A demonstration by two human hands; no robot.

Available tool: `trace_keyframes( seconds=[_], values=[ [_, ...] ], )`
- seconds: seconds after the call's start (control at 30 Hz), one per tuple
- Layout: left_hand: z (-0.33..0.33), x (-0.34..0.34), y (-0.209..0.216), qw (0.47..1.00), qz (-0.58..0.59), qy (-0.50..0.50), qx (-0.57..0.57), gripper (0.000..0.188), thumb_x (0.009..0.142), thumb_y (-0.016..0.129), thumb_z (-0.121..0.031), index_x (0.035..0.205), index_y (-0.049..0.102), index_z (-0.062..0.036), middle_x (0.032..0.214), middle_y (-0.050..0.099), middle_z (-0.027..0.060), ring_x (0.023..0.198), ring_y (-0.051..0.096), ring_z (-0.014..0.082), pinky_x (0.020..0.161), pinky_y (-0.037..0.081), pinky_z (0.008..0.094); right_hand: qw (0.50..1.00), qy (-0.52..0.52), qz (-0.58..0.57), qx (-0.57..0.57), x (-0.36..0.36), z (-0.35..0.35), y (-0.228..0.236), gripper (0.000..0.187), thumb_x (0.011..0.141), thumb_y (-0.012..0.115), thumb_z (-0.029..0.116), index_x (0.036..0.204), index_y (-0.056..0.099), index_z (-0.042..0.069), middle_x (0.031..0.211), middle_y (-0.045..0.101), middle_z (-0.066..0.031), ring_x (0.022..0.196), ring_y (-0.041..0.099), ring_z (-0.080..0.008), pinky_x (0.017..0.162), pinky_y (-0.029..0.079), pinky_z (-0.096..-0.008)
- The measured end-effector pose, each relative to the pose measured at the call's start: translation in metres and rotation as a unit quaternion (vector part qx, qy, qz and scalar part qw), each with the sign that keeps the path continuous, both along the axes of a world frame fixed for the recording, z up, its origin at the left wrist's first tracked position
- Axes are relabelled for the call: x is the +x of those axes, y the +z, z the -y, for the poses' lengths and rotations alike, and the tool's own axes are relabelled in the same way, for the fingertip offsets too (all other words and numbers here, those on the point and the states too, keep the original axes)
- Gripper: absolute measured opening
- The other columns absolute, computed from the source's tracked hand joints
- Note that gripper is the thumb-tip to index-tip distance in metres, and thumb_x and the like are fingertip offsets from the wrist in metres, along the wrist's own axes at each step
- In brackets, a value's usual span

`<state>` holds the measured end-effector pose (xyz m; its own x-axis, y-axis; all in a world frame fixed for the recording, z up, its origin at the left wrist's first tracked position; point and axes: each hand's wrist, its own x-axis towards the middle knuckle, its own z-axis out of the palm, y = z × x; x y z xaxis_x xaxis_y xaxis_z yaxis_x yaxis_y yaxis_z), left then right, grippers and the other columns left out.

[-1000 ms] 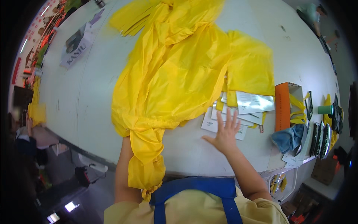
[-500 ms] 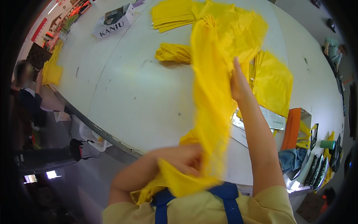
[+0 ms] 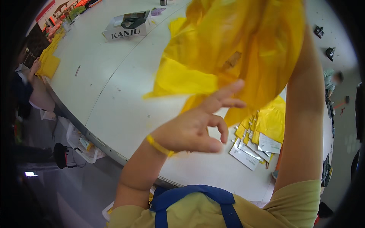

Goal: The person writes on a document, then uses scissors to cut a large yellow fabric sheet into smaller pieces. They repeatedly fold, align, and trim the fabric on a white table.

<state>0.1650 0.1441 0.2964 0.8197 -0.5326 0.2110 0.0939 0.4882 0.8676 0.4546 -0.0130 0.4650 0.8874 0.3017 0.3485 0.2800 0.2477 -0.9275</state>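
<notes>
Left hand is loosely spread, half curled, at the yellow garment (whether touching, I cannot tell).

A box stood far left on the table, with the raised garment to its right. The left hand was nearer, left of the cards; folded cloth lay at their far end.

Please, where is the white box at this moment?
In the head view, the white box is on the table at upper left, beside a purple item and left of the yellow garment.
</notes>
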Motion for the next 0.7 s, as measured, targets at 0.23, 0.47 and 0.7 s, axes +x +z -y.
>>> trace_keyframes(
  seconds=[0.23,0.47,0.7],
  values=[
    [-0.028,0.038,-0.025,0.95,-0.056,0.308,0.007,0.094,0.079,0.068,-0.019,0.148,0.004,-0.0165,0.137,0.033,0.0149,0.094,0.055,0.0187,0.066,0.048,0.0266,0.991,-0.051,-0.095,0.085,0.047,0.092,-0.125,0.038,0.092,0.05,0.032,0.115,0.054,0.002,0.098,0.065,-0.0107,0.081,0.065,-0.0257,0.069,0.053,-0.0375],
    [-0.096,0.088,-0.236,0.625,-0.099,0.41,0.657,0.116,0.066,0.079,-0.039,0.148,0.0,-0.0195,0.151,0.004,0.0175,0.139,0.012,0.0362,0.102,0.034,0.0458,0.921,-0.062,-0.377,-0.074,-0.077,0.235,-0.408,0.02,0.089,0.053,0.03,0.101,0.052,0.014,0.089,0.053,-0.0039,0.069,0.052,-0.0143,0.058,0.044,-0.0274],
    [-0.116,0.114,-0.26,0.454,-0.016,0.3,0.839,0.069,0.074,0.072,-0.033,0.135,0.042,-0.0179,0.146,0.029,0.0154,0.135,0.028,0.0327,0.095,0.038,0.0526,0.873,-0.094,-0.404,-0.256,-0.275,0.141,-0.435,0.041,0.088,0.056,0.022,0.124,0.043,0.005,0.105,0.054,-0.0074,0.081,0.055,-0.0133,0.069,0.045,-0.0279]
  ],
)
